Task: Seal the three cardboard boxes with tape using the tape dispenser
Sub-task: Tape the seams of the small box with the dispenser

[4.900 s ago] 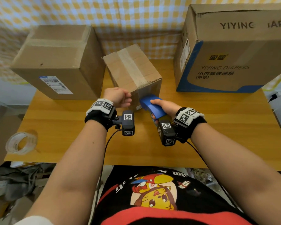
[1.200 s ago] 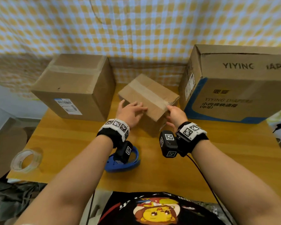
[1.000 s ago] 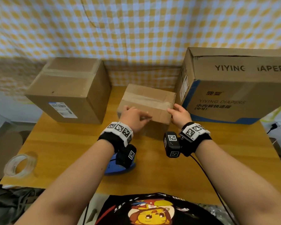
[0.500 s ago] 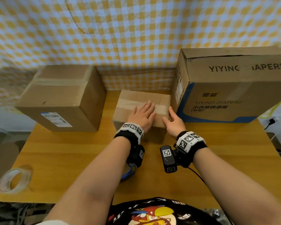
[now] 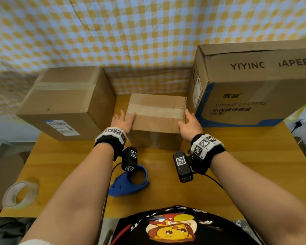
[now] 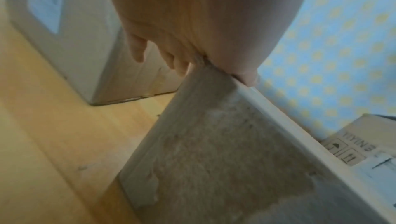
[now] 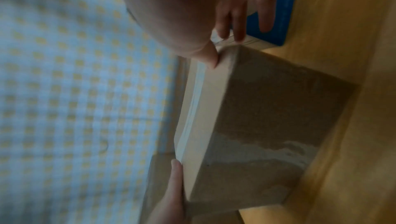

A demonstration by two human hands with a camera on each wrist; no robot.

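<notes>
Glossy wood table (image 5: 245,156) | taped cardboard box (image 5: 157,119) | left hand (image 5: 121,123), right hand (image 5: 190,125): grips spread flat on sides

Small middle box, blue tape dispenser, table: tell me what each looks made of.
Small middle box: brown cardboard, matte, judging by its dull fibrous faces and creased edges. A paler, slightly glossier tape strip crosses its top.
Blue tape dispenser: probably moulded plastic, since it is smooth and evenly coloured with a faint sheen.
Table: wood or wood-look laminate with a semi-gloss finish. Grain streaks show, but which of the two is unclear.
</notes>
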